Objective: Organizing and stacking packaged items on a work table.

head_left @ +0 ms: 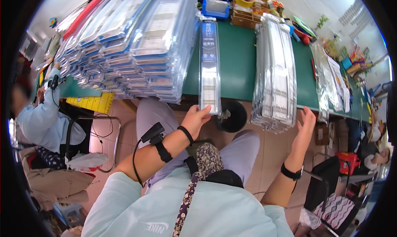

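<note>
A long, narrow clear-plastic package with a blue card [209, 63] lies on the green table, its near end over the front edge. My left hand [196, 120] grips that near end, thumb on top and fingers underneath. My right hand [305, 127] is raised just right of a tall stack of similar silvery packages [275, 75], fingers apart and holding nothing. To the left rises a larger pile of blue-edged plastic packages [153, 42], stacked in several columns.
Beneath the table edge stands a black bin [233, 117]. A blue tray [215, 8] and a wooden organizer [245, 19] sit at the back. Plastic sleeves [320, 77] lie at the right. Another person [53, 117] sits at the left; a black chair [326, 183] is at the right.
</note>
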Available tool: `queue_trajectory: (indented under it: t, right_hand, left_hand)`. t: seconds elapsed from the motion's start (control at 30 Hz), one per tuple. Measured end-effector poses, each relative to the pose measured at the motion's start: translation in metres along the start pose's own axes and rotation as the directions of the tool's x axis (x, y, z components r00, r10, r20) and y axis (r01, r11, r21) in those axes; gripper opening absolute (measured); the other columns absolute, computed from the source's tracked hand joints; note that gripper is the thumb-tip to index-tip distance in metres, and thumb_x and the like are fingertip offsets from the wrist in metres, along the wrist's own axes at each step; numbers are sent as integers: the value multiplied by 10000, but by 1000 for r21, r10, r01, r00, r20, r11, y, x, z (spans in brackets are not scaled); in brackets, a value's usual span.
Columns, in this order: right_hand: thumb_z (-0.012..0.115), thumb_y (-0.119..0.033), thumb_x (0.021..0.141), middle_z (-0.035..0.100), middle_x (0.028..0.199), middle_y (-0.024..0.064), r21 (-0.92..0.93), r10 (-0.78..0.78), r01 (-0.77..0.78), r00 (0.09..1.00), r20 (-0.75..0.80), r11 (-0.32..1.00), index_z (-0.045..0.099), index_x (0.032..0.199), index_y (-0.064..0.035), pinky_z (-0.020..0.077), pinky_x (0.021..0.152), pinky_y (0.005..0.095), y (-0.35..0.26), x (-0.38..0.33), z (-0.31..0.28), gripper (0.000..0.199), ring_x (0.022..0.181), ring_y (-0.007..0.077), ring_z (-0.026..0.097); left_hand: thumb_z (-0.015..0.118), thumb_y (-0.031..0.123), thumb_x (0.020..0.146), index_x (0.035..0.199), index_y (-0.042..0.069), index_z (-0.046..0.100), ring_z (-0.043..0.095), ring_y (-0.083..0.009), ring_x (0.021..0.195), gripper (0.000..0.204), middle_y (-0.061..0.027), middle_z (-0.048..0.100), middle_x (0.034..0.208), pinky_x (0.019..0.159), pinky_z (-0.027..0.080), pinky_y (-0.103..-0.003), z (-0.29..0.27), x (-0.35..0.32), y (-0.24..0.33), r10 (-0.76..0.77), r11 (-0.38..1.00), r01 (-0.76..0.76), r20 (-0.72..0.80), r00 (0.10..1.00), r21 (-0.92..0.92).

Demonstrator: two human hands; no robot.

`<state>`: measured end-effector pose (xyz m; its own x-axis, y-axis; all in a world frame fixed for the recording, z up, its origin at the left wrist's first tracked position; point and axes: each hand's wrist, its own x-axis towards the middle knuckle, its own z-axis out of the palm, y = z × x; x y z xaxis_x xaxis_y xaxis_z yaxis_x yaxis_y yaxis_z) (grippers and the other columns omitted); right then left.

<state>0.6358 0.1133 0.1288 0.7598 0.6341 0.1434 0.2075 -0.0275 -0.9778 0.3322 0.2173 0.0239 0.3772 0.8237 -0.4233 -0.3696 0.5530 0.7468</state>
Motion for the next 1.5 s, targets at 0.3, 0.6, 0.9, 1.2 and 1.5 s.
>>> queue_trajectory:
  t: [0.3,0.6,0.9,1.2,1.5]
  right_hand:
    - [451,-467,930,535,1215,69,457,311,-450,885,347,768,491,1235,3,386,934,320,82,24,10,561,1104,182,497]
    - [478,-378,941,572,1205,79,622,304,-553,830,468,554,504,1248,-5,431,908,315,135,35,10,484,1072,187,543]
    - [454,-225,953,561,937,73,230,-131,198,952,-278,953,513,970,-32,428,841,312,5,0,-7,202,910,157,548]
    - [379,-137,940,482,980,130,610,-559,322,792,245,724,473,1042,3,446,792,318,-104,-85,91,197,865,198,524]
    - [521,-404,908,519,904,41,482,-171,-188,777,606,856,507,1051,-23,422,727,272,-148,-82,211,408,818,114,515]
  left_hand:
    - [641,248,859,1129,-13,412,540,-200,1026,439,-118,549,1099,945,393,-351,31,4,-7,-54,992,51,26,998,112]
    - [604,261,886,1126,17,462,539,-197,1068,371,-102,574,1120,964,382,-361,45,20,-6,-105,978,91,69,992,187]
    - [617,437,846,1278,-45,309,425,-249,1194,716,-166,432,1264,990,351,-439,47,14,5,-162,935,132,64,985,329]
    - [695,65,744,1114,6,450,467,-300,1089,448,-168,394,1252,917,393,-390,24,-99,73,766,-152,-640,499,406,753]
    - [685,60,734,1306,-26,306,331,-355,1236,691,-243,319,1350,1004,297,-422,29,-106,149,923,-313,-332,368,116,890]
